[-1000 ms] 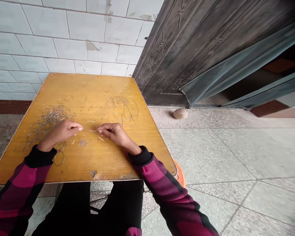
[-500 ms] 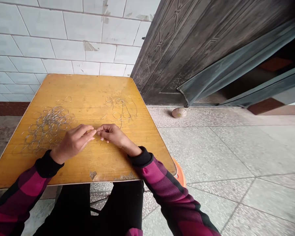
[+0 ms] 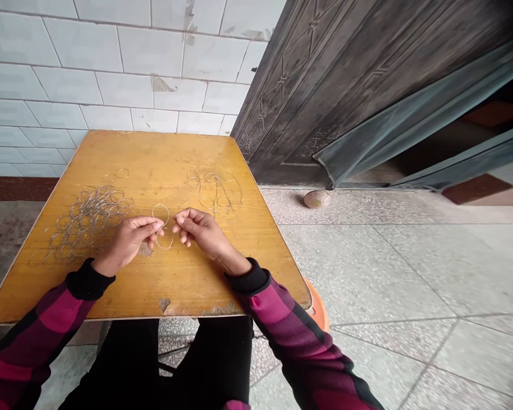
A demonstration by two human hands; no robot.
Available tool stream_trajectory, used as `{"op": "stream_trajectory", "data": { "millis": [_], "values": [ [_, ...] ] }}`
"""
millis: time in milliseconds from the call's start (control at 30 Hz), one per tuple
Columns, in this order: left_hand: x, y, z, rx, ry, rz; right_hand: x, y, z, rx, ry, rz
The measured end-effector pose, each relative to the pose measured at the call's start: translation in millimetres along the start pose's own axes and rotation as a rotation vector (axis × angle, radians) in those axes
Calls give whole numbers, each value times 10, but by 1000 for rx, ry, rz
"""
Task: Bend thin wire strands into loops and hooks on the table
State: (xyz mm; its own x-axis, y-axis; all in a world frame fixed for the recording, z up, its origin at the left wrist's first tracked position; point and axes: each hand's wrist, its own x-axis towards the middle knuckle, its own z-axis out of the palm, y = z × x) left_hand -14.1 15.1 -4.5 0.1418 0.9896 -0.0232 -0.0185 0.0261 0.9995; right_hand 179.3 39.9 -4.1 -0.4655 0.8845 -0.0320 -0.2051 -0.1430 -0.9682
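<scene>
Between thumb and fingers, my left hand [image 3: 132, 236] pinches a thin wire [image 3: 168, 212] bent into a figure-eight-like shape, one loop above the fingertips and one below. Just to its right is my right hand [image 3: 200, 230], its fingers curled and thumb close to the index finger. Whether it grips the wire's free end is too small to tell. A tangled pile of similar bent wires [image 3: 96, 210] lies left of my left hand. Beyond my right hand lie several loose wire pieces [image 3: 216, 188], some curved and some looped.
Both hands are over a yellow wooden table [image 3: 162, 159] with chipped patches at its front edge. White wall tiles [image 3: 94, 51] stand behind it, with a dark carved door [image 3: 282, 114] at right. An orange stool [image 3: 320, 310] shows below the right edge. A roundish object [image 3: 317, 199] lies on the floor.
My hands have moved slightly apart. The looped wire now stands out clearly in my left fingers, where before only a short bit showed between both hands. The view has shifted slightly.
</scene>
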Motion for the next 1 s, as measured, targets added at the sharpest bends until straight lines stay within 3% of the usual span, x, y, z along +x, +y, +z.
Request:
{"op": "stream_trajectory", "data": {
  "millis": [133,233,333,500,733,1000],
  "values": [
    [15,-18,22,-267,8,-128,-30,73,35,-356,23,-192],
    [14,-34,26,-338,17,-128,-79,62,68,-674,9,-387],
    [13,-28,38,-328,59,-79,-116,16,79,-837,-25,-559],
    [17,13,63,-321,161,-44,-112,63,55,-964,-34,-613],
    [25,-39,56,-434,185,-83,-70,215,80,-1255,-70,-641],
    [47,-19,30,-500,295,-17,-48,166,95,-1455,74,-813]
  ]
}}
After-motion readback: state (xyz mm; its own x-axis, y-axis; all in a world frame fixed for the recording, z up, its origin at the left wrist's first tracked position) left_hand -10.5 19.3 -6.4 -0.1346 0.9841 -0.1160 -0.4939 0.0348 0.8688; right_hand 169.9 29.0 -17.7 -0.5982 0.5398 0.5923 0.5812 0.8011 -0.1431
